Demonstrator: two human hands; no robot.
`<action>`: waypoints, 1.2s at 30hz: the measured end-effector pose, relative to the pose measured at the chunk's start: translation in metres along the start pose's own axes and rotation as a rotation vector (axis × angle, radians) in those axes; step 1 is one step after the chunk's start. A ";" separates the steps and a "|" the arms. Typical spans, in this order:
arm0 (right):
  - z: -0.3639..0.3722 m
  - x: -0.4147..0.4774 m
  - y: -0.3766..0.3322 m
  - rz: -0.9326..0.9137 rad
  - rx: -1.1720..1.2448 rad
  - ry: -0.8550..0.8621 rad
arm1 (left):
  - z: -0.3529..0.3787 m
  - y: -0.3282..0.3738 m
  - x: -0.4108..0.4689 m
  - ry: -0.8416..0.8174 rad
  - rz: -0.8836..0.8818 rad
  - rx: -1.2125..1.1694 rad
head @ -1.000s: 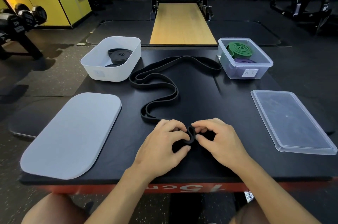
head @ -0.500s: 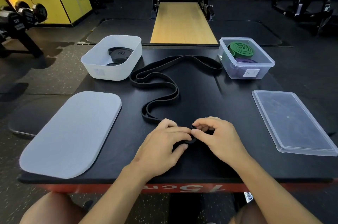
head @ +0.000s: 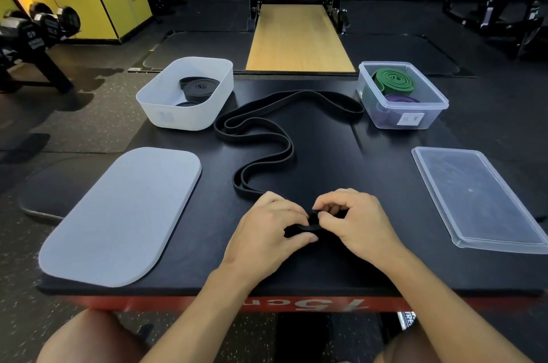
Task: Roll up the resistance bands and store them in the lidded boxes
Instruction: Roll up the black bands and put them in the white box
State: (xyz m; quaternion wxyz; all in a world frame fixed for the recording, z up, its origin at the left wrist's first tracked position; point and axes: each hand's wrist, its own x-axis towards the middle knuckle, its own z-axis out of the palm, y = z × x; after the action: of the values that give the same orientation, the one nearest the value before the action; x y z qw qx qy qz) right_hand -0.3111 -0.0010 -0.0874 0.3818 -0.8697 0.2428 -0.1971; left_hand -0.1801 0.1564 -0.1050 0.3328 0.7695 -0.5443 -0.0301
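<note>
Several rolls (head: pixel 199 86) sit boxed; fingers of my left hand (head: pixel 267 229) and right hand (head: pixel 355 220) clamp the near end of the black band (head: pixel 284 152), the rest snaking toward the white box (head: pixel 154 107). Both lids (head: pixel 118 214) off.

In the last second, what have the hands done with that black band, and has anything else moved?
The left hand and right hand kept pinching the black band and pressed its small open loop into a tighter first turn. The band's tail, white box, clear box, grey lid and clear lid stayed put.
</note>
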 end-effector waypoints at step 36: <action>-0.018 0.011 0.008 -0.175 -0.046 -0.329 | -0.006 0.004 0.003 0.036 -0.228 -0.245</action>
State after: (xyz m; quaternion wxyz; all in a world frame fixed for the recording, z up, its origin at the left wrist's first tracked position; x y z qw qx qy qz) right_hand -0.3143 -0.0222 -0.0805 0.3776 -0.9166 0.1047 -0.0790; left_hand -0.1798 0.1557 -0.0969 0.4281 0.7804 -0.4395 -0.1201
